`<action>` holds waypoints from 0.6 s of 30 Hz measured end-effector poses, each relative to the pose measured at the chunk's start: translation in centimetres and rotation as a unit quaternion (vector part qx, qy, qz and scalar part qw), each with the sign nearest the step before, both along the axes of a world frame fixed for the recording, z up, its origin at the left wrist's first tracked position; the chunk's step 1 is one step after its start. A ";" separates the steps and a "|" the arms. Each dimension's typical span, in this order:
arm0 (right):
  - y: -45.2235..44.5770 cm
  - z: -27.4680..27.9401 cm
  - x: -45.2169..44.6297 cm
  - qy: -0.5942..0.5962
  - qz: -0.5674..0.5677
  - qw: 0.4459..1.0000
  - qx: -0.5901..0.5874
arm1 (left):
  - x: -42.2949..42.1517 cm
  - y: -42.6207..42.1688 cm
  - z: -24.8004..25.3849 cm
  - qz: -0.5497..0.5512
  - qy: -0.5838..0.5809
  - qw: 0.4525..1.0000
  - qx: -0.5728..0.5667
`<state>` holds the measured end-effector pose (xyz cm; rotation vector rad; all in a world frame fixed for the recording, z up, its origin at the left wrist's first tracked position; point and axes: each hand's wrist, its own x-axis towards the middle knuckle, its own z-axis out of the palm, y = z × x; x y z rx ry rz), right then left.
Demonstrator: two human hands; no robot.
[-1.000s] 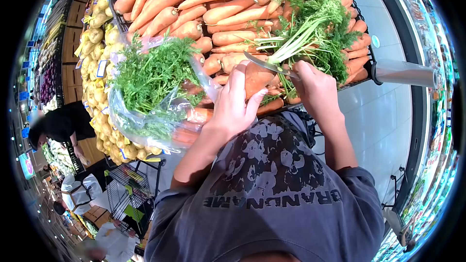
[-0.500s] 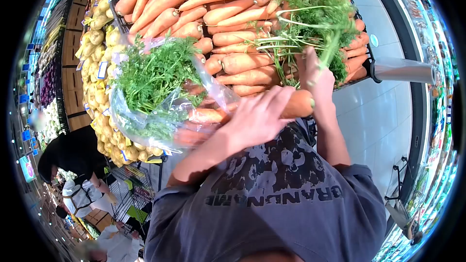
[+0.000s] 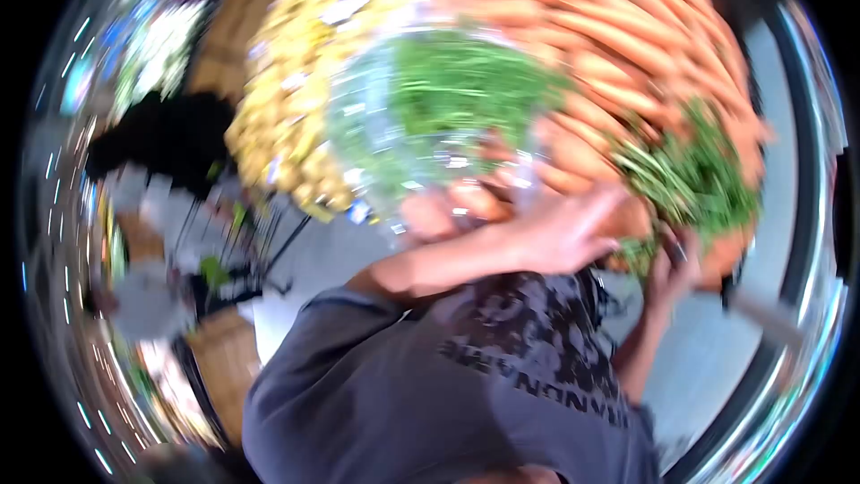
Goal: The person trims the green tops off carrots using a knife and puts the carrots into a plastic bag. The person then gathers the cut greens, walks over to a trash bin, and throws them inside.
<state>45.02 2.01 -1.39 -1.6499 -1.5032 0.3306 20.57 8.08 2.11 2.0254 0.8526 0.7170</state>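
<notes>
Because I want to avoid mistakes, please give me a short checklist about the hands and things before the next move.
1. Left hand at a carrot: ok.
2. Firm grip on that carrot: cannot tell, the picture is blurred.
3. What the right hand holds: cannot tell, blurred too.
4. Right hand clear of the loose greens: not ok, they lie close beside it.
5. Plastic bag away from right hand: ok.
</notes>
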 end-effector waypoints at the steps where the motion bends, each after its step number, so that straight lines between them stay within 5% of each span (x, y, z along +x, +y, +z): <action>1: -0.9 -1.2 1.3 0.027 -0.031 0.998 0.049 | 0.3 0.1 -1.0 0.008 -0.072 0.997 -0.003; 2: -2.3 -1.7 2.6 0.199 -0.039 0.974 0.103 | -0.1 0.2 -0.7 0.013 -0.079 0.996 -0.024; 4: -1.0 3.5 -0.7 0.286 -0.260 0.918 0.084 | -0.5 0.0 -1.3 0.038 -0.094 0.994 0.039; 5: -1.2 2.6 1.4 0.317 -0.243 0.911 0.101 | -0.9 0.3 -0.4 0.027 -0.028 0.997 -0.073; 6: -0.8 3.0 1.9 0.326 -0.260 0.904 0.097 | -1.0 0.1 -0.5 0.046 -0.052 0.996 -0.047; 10: 0.7 -6.0 9.5 -0.025 -0.355 0.933 -0.051 | -0.4 0.5 -1.8 0.084 -0.109 0.990 0.036; 18: 2.8 -11.0 6.9 0.048 -0.310 0.942 -0.117 | -0.7 0.8 -3.7 0.125 -0.149 0.978 0.077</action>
